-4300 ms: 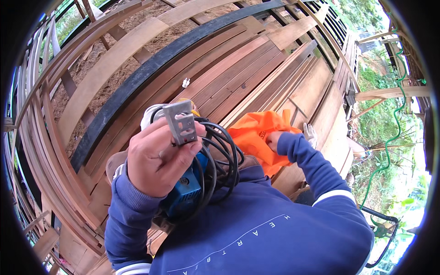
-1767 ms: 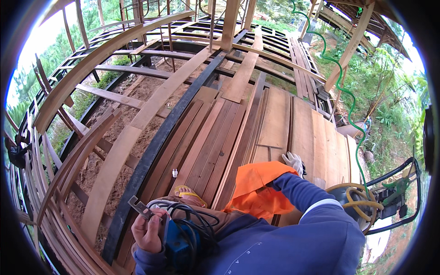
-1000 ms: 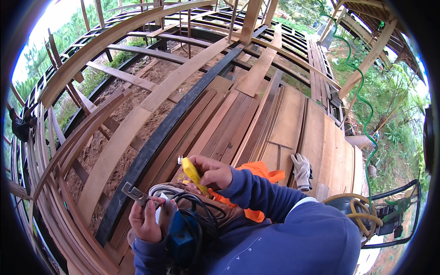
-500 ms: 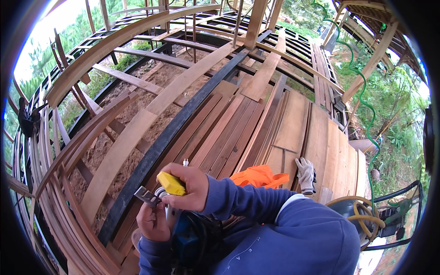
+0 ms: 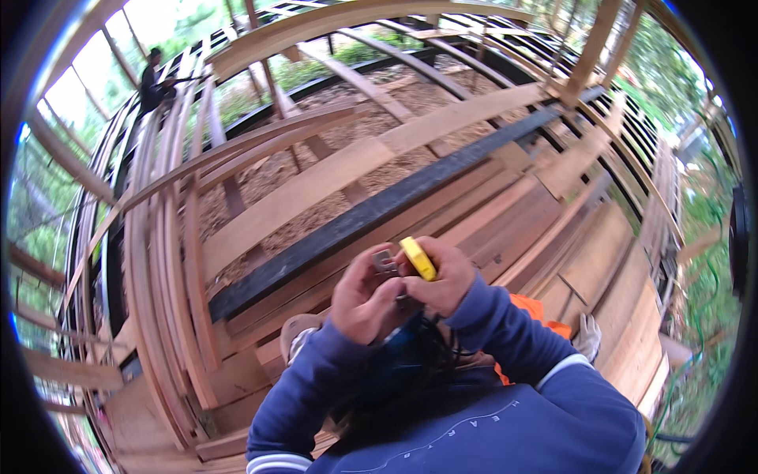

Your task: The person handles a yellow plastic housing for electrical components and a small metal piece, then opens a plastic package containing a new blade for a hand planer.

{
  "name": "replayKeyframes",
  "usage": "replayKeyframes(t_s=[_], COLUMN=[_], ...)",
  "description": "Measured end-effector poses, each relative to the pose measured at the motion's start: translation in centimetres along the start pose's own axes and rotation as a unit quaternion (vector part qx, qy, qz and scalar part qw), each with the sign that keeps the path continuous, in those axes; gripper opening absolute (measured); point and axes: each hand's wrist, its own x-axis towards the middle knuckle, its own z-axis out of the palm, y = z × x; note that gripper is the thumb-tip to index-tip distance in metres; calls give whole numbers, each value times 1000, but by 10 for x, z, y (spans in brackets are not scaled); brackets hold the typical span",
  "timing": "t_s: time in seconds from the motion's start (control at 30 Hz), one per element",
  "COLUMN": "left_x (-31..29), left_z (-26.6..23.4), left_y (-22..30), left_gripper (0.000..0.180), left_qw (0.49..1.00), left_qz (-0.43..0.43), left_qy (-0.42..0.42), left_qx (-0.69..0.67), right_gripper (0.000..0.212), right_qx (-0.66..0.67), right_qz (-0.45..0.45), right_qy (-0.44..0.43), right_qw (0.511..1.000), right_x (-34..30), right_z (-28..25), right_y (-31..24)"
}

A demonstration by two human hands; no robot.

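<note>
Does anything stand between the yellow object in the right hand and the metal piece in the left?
Nothing visible stands between them. The right hand holds the yellow object beside the metal piece gripped by the left hand. The blue tool is nearer the body. Blur hides whether the two pieces touch.

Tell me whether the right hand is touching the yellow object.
Touching: the head view shows the right hand gripping the yellow object, which juts from its grasp.
</note>
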Motion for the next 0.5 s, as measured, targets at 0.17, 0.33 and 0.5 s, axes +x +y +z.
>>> replayKeyframes(t_s=[0.17, 0.33, 0.5], left_x=[-3, -2, 3], left_z=[-16, -21, -19], left_y=[-6, -7, -5], left_gripper=[22, 24, 31], left_qw=[982, 954, 939], left_qz=[-105, -84, -80], left_qy=[75, 108, 131], left_qx=[-140, -266, -307], right_gripper=[47, 52, 42], right_qx=[109, 140, 158], right_qz=[-31, 83, 72], right_qy=[8, -35, -71], right_qw=[994, 986, 982], right_x=[7, 8, 10], right_z=[7, 0, 6], right_y=[11, 0, 1])
